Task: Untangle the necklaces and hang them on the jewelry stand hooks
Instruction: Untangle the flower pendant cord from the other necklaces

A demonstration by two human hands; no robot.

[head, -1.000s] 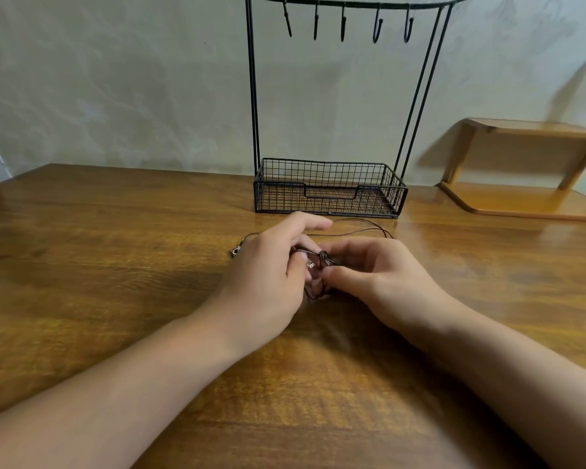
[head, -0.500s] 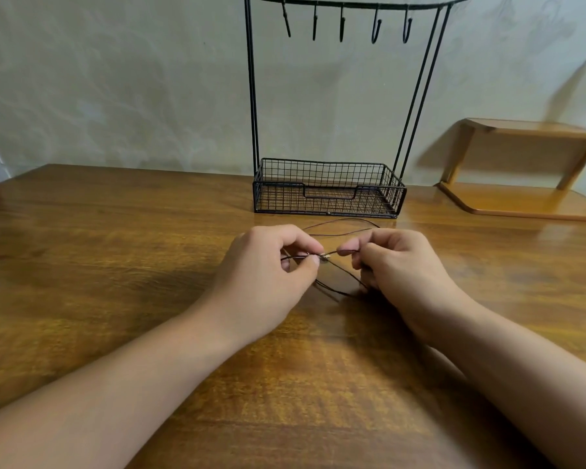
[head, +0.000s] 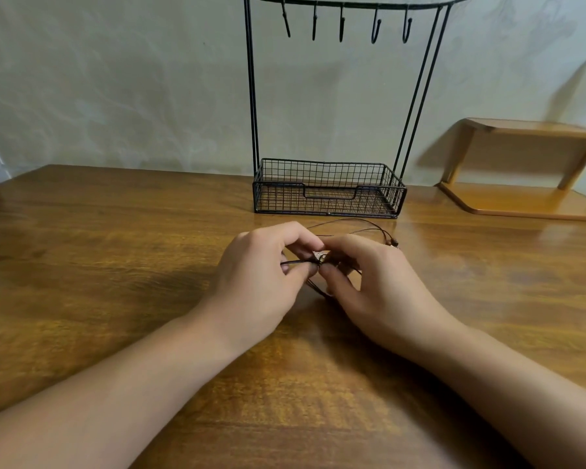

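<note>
Two hands, left hand (head: 257,282) and right hand (head: 379,292), pinch the tangled dark necklaces (head: 318,260) between them on the bench (head: 115,265), one jewelry stand (head: 329,187) with five bare hooks (head: 342,25) just beyond.

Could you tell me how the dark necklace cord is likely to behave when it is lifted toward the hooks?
The necklace cord is thin and lies in loose loops, so it will likely hang limp. Strands cross between both hands, so it may snag. It looks very light.

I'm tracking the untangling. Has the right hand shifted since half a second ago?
Yes. The right hand has closed in leftward to meet the left hand, judged against the wire basket, which has stayed put.
</note>
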